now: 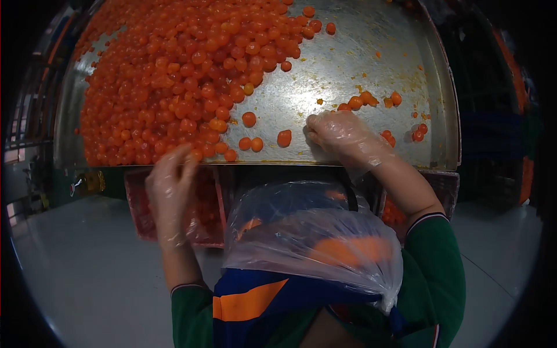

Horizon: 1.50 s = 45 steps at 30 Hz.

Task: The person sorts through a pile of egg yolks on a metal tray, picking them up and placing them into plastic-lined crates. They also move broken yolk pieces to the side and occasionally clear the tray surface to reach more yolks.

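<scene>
A large heap of round orange-red fruits (185, 69) covers the left and middle of a metal tray (325, 64). My left hand (171, 185), in a clear plastic glove, is at the tray's front edge by the heap, thumb and fingers bent near one fruit; whether it grips anything is unclear. My right hand (339, 133), gloved too, rests over the tray's front right part with its fingers curled together; anything inside them is hidden. Several loose fruits (284, 138) lie between the hands, and others (362, 100) are just beyond my right hand.
Below the tray's front edge, a red crate (136, 211) stands at the left and another crate (449, 194) at the right, both with orange fruits inside. A clear plastic bag-like apron (313, 232) covers my front. The raised tray rim runs along the right side.
</scene>
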Tool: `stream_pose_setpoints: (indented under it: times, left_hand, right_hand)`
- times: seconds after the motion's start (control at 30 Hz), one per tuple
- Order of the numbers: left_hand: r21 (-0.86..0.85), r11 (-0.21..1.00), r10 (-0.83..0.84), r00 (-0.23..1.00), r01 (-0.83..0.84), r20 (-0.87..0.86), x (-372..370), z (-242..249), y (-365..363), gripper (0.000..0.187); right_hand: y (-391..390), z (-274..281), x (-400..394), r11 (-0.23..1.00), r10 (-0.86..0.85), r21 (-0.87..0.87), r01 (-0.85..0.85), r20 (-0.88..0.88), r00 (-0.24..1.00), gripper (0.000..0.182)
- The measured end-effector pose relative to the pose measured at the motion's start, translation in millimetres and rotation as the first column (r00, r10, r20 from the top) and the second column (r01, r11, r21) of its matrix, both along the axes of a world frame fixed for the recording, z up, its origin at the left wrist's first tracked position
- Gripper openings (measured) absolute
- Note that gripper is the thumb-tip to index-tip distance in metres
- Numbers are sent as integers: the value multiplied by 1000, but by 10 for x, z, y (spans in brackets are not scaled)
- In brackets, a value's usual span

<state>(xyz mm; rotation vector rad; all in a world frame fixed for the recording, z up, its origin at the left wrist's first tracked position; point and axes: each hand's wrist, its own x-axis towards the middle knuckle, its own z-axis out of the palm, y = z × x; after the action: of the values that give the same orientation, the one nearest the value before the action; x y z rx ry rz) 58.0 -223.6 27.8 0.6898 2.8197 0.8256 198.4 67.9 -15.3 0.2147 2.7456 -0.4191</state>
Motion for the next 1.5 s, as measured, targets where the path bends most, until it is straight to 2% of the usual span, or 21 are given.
stream_pose_setpoints:
  times: [0.1,0.17,0.2,0.33,0.4,0.47,0.53,0.57,0.6,0.63,0.7,0.73,0.8,0.9,1.0,1.1,1.17,1.3,1.4,1.43,1.5]
  left_hand:
    - [-133,839,-537,842,528,-45,144,-127,887,34]
    - [-362,642,-665,725,676,176,181,-226,1333,34]
    - [-352,634,-678,714,688,174,189,-231,1348,34]
    - [-234,804,-492,833,546,254,64,288,1008,21]
    - [-577,653,-336,870,491,360,-51,585,676,18]
    - [-558,679,-378,879,477,292,-166,548,389,20]
    - [-532,715,-397,890,453,224,-117,430,455,22]
    - [-333,830,-439,892,448,109,5,346,678,23]
    - [-111,888,-451,893,447,-12,66,238,858,24]
    - [-138,835,-539,842,533,-7,55,12,955,27]
    - [-162,774,-621,784,613,-2,68,-279,1099,30]
    - [-259,728,-591,772,635,231,83,-335,1156,33]
    - [-347,698,-407,745,627,528,158,-330,1194,40]
    - [-335,709,-319,706,620,632,68,-402,1145,42]
    - [-202,687,-503,657,698,562,-4,-650,1137,42]
    - [-251,668,-552,693,700,463,299,-306,1674,39]
    - [-58,663,-729,661,747,178,537,-355,1933,32]
    - [-302,493,-790,565,816,239,748,-593,2216,23]
    - [-240,546,-815,576,802,70,657,-519,2324,22]
    - [-126,590,-795,601,798,82,607,-436,2406,19]
    - [-283,530,-815,572,800,91,612,-287,2569,22]
  right_hand:
    - [115,174,-11,938,-194,-298,180,-15,981,22]
    - [205,303,92,692,-527,-573,439,14,850,19]
    - [317,260,163,506,-665,-716,481,32,747,15]
    - [872,269,743,490,-770,-741,459,-122,626,13]
    - [1013,230,1059,480,-828,-713,511,-176,532,11]
    - [999,236,1219,481,-845,-700,528,-209,493,14]
    - [911,311,1197,320,-903,-719,617,-36,427,16]
    - [883,239,1139,320,-905,-721,615,-41,422,16]
    - [849,91,1052,591,-789,-552,588,-243,565,16]
    - [802,-20,959,797,-603,-318,513,-388,697,17]
    - [684,-76,699,900,-415,-105,424,-508,755,15]
    - [645,-45,570,897,-420,-108,428,-510,751,15]
    - [624,26,411,821,-550,-220,527,-59,833,14]
    - [805,-138,431,907,-421,-34,420,-126,898,17]
    - [840,-93,632,938,-342,-11,346,-188,921,16]
    - [598,-45,737,948,-314,-121,295,-191,930,17]
    - [460,-10,741,974,-207,-123,190,-144,968,22]
    - [466,-103,745,978,-198,-91,189,-100,975,17]
    - [658,-94,761,918,-317,-251,307,3,949,15]
    - [683,10,723,907,-385,-212,364,-69,920,15]
    - [786,2,585,863,-505,-193,467,-326,799,14]
